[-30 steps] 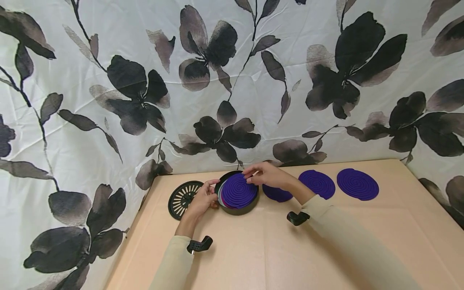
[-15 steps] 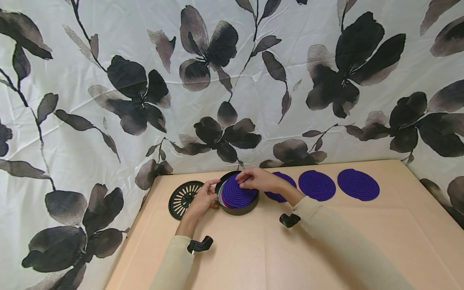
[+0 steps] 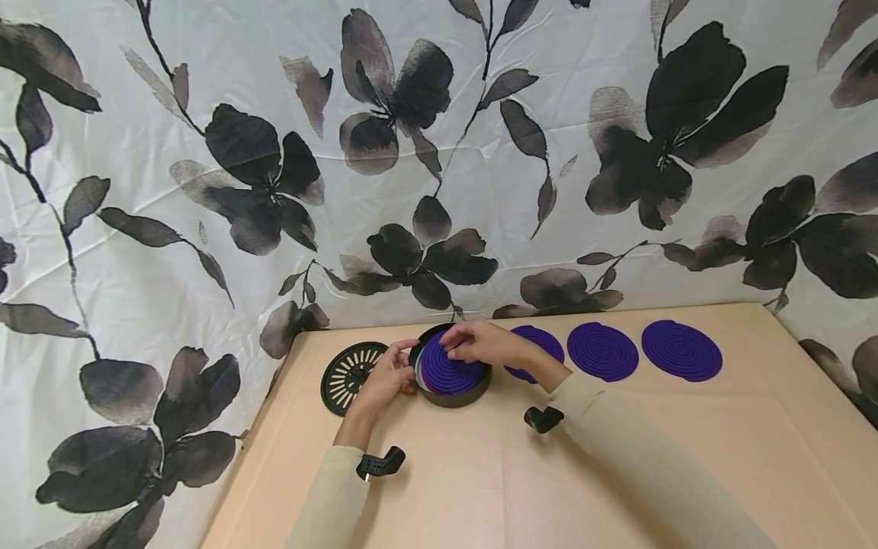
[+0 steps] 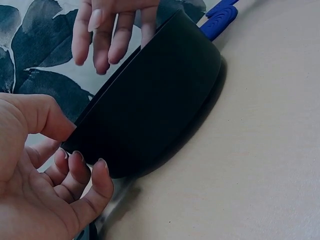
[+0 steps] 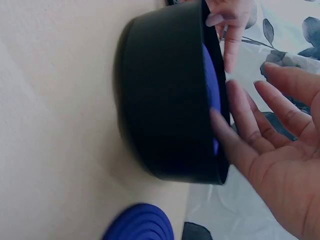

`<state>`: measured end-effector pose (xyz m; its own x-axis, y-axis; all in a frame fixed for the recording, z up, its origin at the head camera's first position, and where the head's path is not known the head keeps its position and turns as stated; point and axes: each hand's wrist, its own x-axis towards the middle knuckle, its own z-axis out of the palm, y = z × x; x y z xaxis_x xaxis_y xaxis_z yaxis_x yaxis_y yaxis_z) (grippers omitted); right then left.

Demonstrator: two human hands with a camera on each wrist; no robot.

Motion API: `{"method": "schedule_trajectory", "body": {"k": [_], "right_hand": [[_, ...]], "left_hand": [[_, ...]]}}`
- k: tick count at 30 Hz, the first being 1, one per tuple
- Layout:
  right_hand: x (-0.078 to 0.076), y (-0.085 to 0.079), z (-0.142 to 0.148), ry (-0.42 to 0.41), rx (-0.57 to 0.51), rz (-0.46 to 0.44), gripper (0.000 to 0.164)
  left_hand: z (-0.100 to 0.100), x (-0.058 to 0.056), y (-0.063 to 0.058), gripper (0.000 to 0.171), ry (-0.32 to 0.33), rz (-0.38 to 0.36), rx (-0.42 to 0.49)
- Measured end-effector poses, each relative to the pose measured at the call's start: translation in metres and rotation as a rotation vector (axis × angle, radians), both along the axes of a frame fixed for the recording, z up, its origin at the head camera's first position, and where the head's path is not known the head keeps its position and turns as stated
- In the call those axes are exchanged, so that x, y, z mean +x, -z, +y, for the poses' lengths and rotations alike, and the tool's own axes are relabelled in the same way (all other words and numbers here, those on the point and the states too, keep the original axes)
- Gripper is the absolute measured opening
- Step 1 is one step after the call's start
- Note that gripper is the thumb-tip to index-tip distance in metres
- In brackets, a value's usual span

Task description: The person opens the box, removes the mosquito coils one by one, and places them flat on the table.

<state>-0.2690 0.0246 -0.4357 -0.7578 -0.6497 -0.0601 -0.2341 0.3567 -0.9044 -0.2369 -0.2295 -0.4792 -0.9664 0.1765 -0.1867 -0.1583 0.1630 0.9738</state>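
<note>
Container [image 3: 453,399] holds a purple spiral disc [image 3: 446,377] under the right hand [image 3: 483,343]

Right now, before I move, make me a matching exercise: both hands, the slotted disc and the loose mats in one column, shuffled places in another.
Things
1. Slotted disc
2. Left hand
3. Right hand
4. Three loose purple mats

Places, as the head camera sees them
A. Over the purple mat inside the container
B. In a row right of the container
C. Lying left of the container
D. Holding the container's rim

Pairs: 1-C, 2-D, 3-A, 4-B
</note>
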Motion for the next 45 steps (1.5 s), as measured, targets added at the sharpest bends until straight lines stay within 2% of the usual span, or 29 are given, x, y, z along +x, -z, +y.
{"method": "schedule_trajectory", "body": {"k": [8, 17, 23, 27, 35, 45], "right_hand": [[-0.003, -0.010, 0.006, -0.004, 0.042, 0.019, 0.038], [0.000, -0.007, 0.000, -0.032, 0.081, 0.084, 0.036], [-0.001, -0.002, -0.001, 0.028, 0.164, 0.144, 0.040], [-0.001, 0.003, -0.001, 0.047, 0.158, 0.161, 0.042], [-0.001, 0.007, -0.003, 0.089, 0.093, 0.118, 0.042], [-0.001, 0.009, -0.003, 0.201, -0.010, 0.019, 0.044]], "left_hand": [[-0.002, -0.001, -0.004, 0.065, 0.020, -0.029, 0.013], [0.002, 0.009, -0.027, 0.065, 0.055, -0.039, 0.023], [0.004, 0.010, -0.020, 0.064, 0.021, -0.028, 0.013], [0.004, 0.009, -0.019, 0.065, 0.023, -0.027, 0.014], [0.002, 0.013, -0.030, 0.066, 0.068, -0.037, 0.029], [0.002, 0.014, -0.031, 0.066, 0.075, -0.029, 0.025]]}}
